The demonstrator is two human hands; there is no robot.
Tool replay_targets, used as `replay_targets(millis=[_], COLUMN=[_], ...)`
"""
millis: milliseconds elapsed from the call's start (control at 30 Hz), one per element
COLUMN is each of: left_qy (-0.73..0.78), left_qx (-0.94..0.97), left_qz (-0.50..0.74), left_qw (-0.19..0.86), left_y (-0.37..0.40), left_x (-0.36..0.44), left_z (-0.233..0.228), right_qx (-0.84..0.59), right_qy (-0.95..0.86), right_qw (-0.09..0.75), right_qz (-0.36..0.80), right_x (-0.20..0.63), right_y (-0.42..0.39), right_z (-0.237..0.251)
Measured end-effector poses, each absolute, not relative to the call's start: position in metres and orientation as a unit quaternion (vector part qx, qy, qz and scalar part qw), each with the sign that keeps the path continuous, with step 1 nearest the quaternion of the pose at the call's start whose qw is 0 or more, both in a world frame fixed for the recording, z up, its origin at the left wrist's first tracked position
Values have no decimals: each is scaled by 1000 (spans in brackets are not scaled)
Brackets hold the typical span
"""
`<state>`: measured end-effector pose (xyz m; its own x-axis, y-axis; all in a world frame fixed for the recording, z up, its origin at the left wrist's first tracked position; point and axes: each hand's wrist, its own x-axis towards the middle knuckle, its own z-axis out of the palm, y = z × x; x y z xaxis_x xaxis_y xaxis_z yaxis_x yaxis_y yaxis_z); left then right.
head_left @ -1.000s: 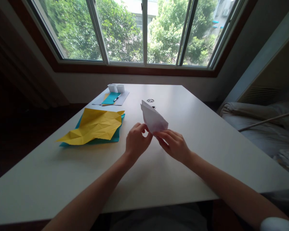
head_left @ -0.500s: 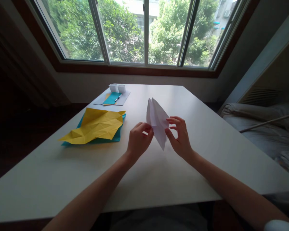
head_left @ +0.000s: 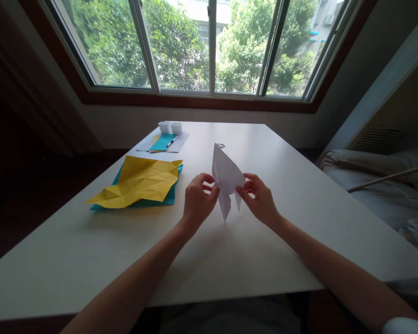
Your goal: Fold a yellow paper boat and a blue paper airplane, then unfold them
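A folded white paper butterfly-like shape [head_left: 227,174] is held up above the table in front of me, with a pointed top and two pointed tails hanging below. A small thin dark curl shows at its tip. My left hand [head_left: 200,197] pinches its left edge between thumb and fingers. On the other side, my right hand [head_left: 259,195] grips the right edge near the lower corner. To the left of my left hand lies a creased yellow sheet of paper [head_left: 142,181], resting on a teal sheet [head_left: 169,199].
Farther back on the white table [head_left: 264,260], a pen [head_left: 172,141] lies on a small teal paper [head_left: 162,141] over other sheets. Two small white boxes [head_left: 170,127] stand behind them. A window [head_left: 209,46] is beyond the table; a covered soft piece of furniture [head_left: 379,185] is at right.
The white folded paper has turned, so a broad smooth face now shows and its tails hang separately. My right fingers have closed onto its right edge; my left hand still pinches the left side.
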<state>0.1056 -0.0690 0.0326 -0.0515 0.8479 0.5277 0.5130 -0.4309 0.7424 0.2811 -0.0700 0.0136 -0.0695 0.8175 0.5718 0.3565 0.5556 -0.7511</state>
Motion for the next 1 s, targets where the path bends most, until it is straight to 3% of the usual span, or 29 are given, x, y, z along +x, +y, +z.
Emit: replay_targets(millis=[200, 500, 733, 833, 1000], left_qy=[520, 491, 447, 451, 497], left_qx=[634, 613, 485, 473, 515], left_qz=[547, 559, 560, 550, 544], left_qw=[167, 266, 502, 520, 437], left_y=[-69, -58, -53, -55, -54], left_x=[106, 95, 98, 100, 97], left_z=[36, 33, 30, 32, 28], right_qx=[-380, -390, -431, -446, -383], right_qy=[-743, -681, -625, -661, -742], right_qw=[535, 570, 581, 570, 549], right_qz=[132, 245, 294, 199, -36], right_x=[276, 279, 287, 287, 287], right_y=[-81, -75, -59, -61, -75], right_z=[19, 20, 18, 19, 28])
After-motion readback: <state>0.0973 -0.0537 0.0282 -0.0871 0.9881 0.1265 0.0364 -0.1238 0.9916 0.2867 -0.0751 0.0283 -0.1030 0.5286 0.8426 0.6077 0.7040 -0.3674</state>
